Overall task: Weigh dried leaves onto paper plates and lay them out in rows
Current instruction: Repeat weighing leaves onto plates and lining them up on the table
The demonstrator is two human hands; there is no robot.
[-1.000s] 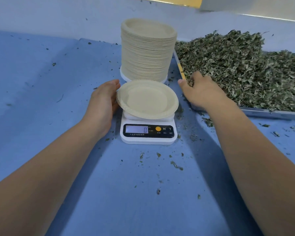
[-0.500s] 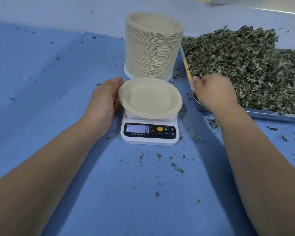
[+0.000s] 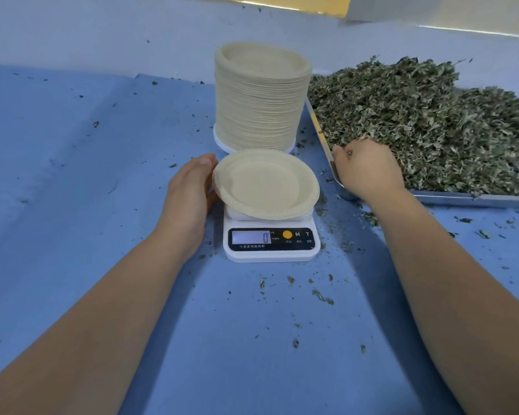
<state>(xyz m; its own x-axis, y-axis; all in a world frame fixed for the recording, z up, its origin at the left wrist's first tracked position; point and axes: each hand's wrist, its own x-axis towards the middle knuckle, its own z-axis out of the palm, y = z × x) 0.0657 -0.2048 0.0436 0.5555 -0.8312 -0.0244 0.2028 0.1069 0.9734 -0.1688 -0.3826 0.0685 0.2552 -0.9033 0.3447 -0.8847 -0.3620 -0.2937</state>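
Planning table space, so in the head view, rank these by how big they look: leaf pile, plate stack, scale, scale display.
1. leaf pile, largest even though it is cut off at the right edge
2. plate stack
3. scale, partly hidden under a plate, so less sure
4. scale display, smallest

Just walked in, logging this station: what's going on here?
An empty paper plate sits on the kitchen scale, which reads 0. The left hand touches the plate's rim; the right hand grabs dried leaves in the metal tray. A stack of paper plates stands behind.
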